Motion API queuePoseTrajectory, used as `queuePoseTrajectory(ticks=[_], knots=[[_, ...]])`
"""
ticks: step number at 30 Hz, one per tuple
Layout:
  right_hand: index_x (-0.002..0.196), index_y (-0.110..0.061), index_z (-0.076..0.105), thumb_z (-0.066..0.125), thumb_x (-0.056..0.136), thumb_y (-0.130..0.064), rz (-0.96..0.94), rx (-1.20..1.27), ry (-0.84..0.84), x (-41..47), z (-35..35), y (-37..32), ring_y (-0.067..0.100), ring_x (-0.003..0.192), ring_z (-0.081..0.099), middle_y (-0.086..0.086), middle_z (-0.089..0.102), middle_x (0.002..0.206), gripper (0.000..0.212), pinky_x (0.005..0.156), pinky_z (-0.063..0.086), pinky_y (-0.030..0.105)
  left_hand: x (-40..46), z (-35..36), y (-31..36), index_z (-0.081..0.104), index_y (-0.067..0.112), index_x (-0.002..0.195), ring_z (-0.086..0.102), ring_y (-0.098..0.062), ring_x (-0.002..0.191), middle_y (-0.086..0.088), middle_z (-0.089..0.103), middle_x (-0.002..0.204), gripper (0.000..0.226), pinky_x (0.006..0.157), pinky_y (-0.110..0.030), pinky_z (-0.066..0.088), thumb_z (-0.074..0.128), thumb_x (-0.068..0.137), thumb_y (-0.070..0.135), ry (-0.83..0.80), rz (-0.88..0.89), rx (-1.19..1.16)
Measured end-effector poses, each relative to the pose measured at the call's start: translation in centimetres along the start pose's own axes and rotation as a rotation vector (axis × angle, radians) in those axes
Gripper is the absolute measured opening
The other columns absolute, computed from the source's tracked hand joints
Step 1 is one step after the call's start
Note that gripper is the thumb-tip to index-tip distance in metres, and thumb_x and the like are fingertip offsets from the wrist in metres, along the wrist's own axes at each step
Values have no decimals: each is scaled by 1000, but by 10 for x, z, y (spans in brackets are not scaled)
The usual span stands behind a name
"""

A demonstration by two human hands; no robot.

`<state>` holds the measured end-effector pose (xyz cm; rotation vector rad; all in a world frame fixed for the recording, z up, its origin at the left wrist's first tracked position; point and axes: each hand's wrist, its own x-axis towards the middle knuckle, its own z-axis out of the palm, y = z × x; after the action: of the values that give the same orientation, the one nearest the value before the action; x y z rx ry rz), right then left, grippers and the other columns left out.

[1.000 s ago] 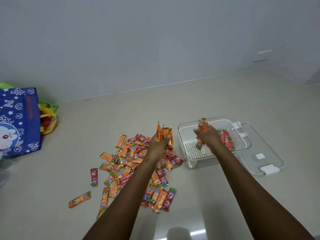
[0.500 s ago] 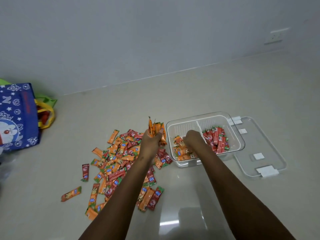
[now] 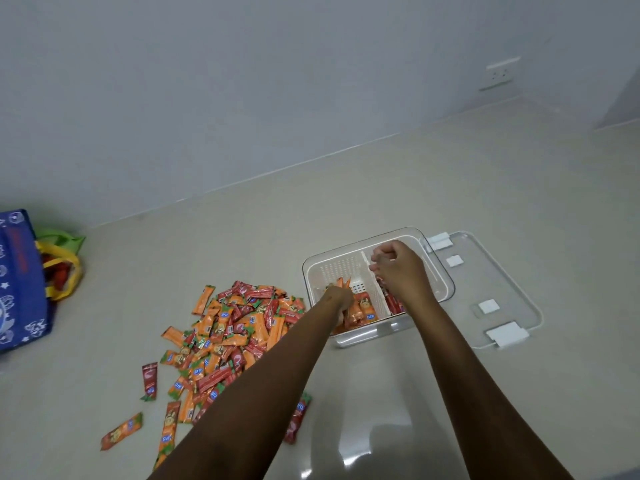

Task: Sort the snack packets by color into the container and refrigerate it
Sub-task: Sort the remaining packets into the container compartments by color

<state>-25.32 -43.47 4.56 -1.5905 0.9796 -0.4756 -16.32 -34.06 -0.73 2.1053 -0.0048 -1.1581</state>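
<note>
A clear container [image 3: 360, 242] with a white perforated insert and a divider stands on the floor. My left hand [image 3: 337, 301] is down in its left compartment, gripping a bunch of orange packets [image 3: 346, 284]. More orange packets [image 3: 363, 311] lie below it there. My right hand [image 3: 398, 268] hovers over the divider and the right compartment with its fingers curled, and nothing shows in them. Red packets [image 3: 393, 303] lie in the right compartment, partly hidden by that hand. A mixed pile of red and orange packets [image 3: 235, 327] lies left of the container.
The container's clear lid [image 3: 502, 271] with white clips lies flat just right of it. A blue printed bag [image 3: 17, 282] with yellow handles stands at the far left by the wall. A wall socket [image 3: 500, 72] is at the upper right. Stray packets lie near my left forearm.
My left hand has carried its bunch of orange packets from above the pile into the left compartment. My right hand has let go of its orange packets there and risen over the divider.
</note>
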Motion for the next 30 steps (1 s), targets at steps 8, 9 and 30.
queuePoseTrajectory(ticks=[8,9,30], knots=[[91,-20,63,62,86,-16,-55,-85,-57,-27,22,3,20,89,67,-2,68,91,6,80,55,38,-43,-40,16,55,5,127,60,-30,111,-14,58,127,38,93,-41,54,55,89,1,89,279,-28],[92,-19,63,62,86,-17,-69,-95,-53,-33,28,0,18,89,67,-3,68,91,6,79,54,36,-51,-52,10,57,9,123,61,-26,109,-10,60,125,35,93,-41,54,57,89,3,101,352,-42],[106,-8,52,73,74,-31,99,-839,-261,-187,210,120,27,99,62,10,64,106,44,80,48,32,-58,-262,-276,63,15,97,62,-8,76,1,67,95,14,60,-18,48,52,91,8,229,341,219]])
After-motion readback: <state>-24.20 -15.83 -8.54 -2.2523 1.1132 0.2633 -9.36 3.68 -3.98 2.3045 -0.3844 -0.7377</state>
